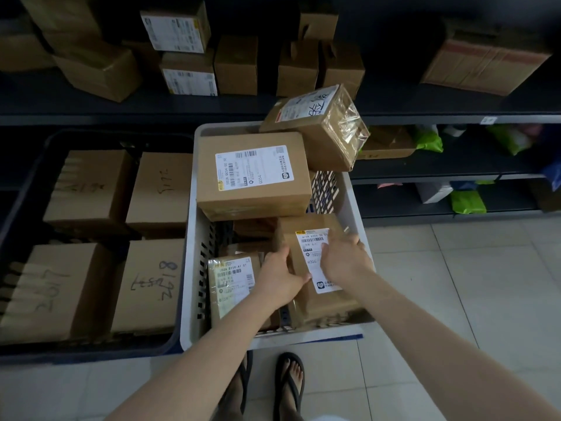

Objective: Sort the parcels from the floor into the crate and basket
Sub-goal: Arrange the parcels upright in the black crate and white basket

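We recorded a floor (pixel 455 284) of pale square tiles with thin grey joints, brightest at the right. Behind it we noted dark metal shelving (pixel 440 119) in several tiers: brown cardboard boxes (pixel 236 66) on the upper tier, green plastic bags (pixel 467 202) and a pale box (pixel 432 191) on the lower ones. We found the upper tier dim.

Crate (pixel 27 189) left of basket (pixel 355 202)

parcels (pixel 253 174): matt cardboard | basket (pixel 194 238): white plastic | floor (pixel 455 284): glossy tile
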### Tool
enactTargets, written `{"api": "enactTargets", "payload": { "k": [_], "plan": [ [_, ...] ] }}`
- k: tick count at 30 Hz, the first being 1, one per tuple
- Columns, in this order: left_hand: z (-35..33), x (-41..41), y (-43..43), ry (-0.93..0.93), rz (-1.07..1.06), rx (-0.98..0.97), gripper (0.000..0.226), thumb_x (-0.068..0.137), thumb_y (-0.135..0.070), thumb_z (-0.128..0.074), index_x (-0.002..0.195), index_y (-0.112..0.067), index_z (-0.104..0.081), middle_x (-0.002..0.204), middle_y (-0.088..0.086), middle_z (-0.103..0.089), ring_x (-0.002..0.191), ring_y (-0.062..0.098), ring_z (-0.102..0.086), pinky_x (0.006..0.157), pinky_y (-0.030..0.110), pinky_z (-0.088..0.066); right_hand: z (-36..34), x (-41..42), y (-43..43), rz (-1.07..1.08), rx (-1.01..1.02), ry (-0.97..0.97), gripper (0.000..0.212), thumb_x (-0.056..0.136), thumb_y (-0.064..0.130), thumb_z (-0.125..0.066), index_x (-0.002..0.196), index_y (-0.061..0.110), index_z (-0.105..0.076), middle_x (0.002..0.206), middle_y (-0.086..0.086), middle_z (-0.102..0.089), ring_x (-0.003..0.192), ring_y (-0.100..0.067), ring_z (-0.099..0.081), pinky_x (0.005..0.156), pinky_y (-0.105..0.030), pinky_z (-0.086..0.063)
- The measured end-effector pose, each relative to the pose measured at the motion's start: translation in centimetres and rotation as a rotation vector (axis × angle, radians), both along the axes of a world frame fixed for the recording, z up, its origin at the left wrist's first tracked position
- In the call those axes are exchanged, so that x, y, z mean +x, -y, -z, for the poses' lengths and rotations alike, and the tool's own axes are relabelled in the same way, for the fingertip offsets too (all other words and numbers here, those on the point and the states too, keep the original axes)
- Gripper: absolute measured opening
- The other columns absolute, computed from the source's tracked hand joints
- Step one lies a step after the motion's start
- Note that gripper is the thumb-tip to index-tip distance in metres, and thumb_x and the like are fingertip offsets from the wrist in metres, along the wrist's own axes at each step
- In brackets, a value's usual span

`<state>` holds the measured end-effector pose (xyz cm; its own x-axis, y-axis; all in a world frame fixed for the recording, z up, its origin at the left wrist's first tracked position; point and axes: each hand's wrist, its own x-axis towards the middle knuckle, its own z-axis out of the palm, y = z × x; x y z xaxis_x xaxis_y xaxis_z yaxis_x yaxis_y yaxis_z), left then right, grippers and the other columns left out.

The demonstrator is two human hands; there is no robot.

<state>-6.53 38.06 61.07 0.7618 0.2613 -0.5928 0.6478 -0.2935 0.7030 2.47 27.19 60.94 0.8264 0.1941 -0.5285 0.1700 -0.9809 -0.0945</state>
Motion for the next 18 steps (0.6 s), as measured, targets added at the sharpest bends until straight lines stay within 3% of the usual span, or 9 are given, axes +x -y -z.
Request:
{"api": "enactTargets", "payload": {
  "k": [3,5,8,11,13,16,18],
  "plan": [
    [-0.7,-0.3,-0.3,-0.018,0.018,-0.062,0.078,0.083,-0.027,-0.069,0.148,-0.03,-0.025,0.135,-0.002,-0.049,0.123,0.021,-0.05,0.103,0.036,-0.043,-0.2,-2.1,0.3,-0.044,-0.01,0.18,0.058,0.099,0.045,-0.024,0.15,0.019,-0.013,0.136,-0.025,-0.034,0.123,-0.038,-0.038,0.102,-0.042,-0.034],
    [-0.9,-1.0,-0.3,-0.063,-0.008,-0.254,0.082,0.09,-0.03,-0.063,0.147,-0.046,-0.007,0.124,-0.018,-0.047,0.112,0.009,-0.053,0.095,0.03,-0.046,-0.2,-2.9,0.5,-0.033,-0.024,0.192,0.072,0.093,0.064,-0.02,0.151,0.024,-0.01,0.136,-0.024,-0.032,0.124,-0.037,-0.035,0.103,-0.042,-0.032],
    [-0.2,-1.7,0.0,-0.04,-0.128,-0.488,0.069,0.092,-0.025,-0.06,0.138,-0.055,-0.017,0.108,-0.029,-0.054,0.095,-0.004,-0.054,0.084,0.031,-0.048,-0.3,-2.8,0.2,-0.002,-0.043,0.136,0.086,0.085,0.076,-0.021,0.152,0.024,-0.006,0.142,-0.026,-0.025,0.131,-0.04,-0.027,0.107,-0.044,-0.028],
    [0.5,-1.6,-0.1,-0.02,-0.149,-0.547,0.073,0.094,-0.024,-0.057,0.146,-0.048,-0.012,0.122,-0.019,-0.055,0.109,0.009,-0.054,0.097,0.039,-0.044,-0.6,-2.4,-0.3,0.01,-0.049,0.119,0.089,0.083,0.077,-0.022,0.152,0.023,-0.007,0.143,-0.026,-0.025,0.131,-0.04,-0.027,0.107,-0.044,-0.028],
    [0.8,-1.7,-0.3,-0.022,-0.184,-0.602,0.068,0.094,-0.019,-0.057,0.142,-0.051,-0.02,0.124,-0.017,-0.057,0.117,0.015,-0.053,0.102,0.044,-0.042,-1.0,-2.5,-0.3,-0.019,-0.077,0.181,0.089,0.083,0.078,-0.024,0.152,0.023,-0.009,0.139,-0.024,-0.028,0.127,-0.039,-0.031,0.104,-0.043,-0.03],
    [1.2,-1.7,-0.7,-0.053,-0.176,-0.648,0.069,0.092,-0.019,-0.059,0.133,-0.062,-0.023,0.132,-0.013,-0.055,0.123,0.02,-0.051,0.101,0.055,-0.042,-1.5,-2.6,-0.5,-0.026,-0.099,0.198,0.087,0.084,0.076,-0.025,0.151,0.023,-0.008,0.138,-0.023,-0.028,0.125,-0.037,-0.031,0.1,-0.042,-0.032],
    [1.1,-1.6,-0.6,-0.058,-0.154,-0.655,0.074,0.092,-0.02,-0.059,0.136,-0.061,-0.016,0.136,-0.012,-0.052,0.125,0.02,-0.049,0.103,0.054,-0.04,-1.3,-2.6,-0.9,0.003,-0.121,0.164,0.085,0.086,0.073,-0.024,0.151,0.022,-0.005,0.139,-0.025,-0.025,0.127,-0.038,-0.029,0.1,-0.044,-0.032]
  ]
}}
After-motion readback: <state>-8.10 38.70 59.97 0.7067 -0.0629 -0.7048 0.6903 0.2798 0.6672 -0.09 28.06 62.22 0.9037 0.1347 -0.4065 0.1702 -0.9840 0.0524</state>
